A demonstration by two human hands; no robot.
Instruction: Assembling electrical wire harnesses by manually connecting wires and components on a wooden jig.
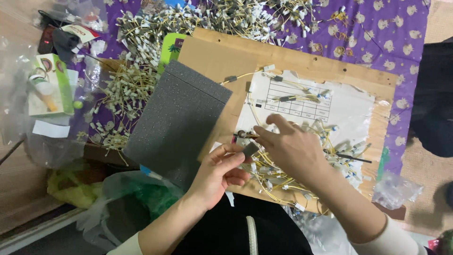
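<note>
Left hand is pinching a small grey foam piece between thumb and fingertips, held up right at the edge of the board. Right hand sits just at 3 o'clock from it, fingers curled down, tips closed on the end of a thin yellow wire with a dark bit on it (too small to tell exactly what that bit is). So the two hands are close together, almost touching, each clamped on its own thing.

Under them is a cardboard board with a white printed sheet under clear plastic, and a tangle of yellow wires with white connectors lying at 6 o'clock from the right hand. A big grey foam sheet leans at 9 o'clock from the hands, overlapping the board's left edge. At 12 o'clock, well apart, piles of more wire pieces on a purple patterned cloth. A green-and-white box sits far out at 9 o'clock.
</note>
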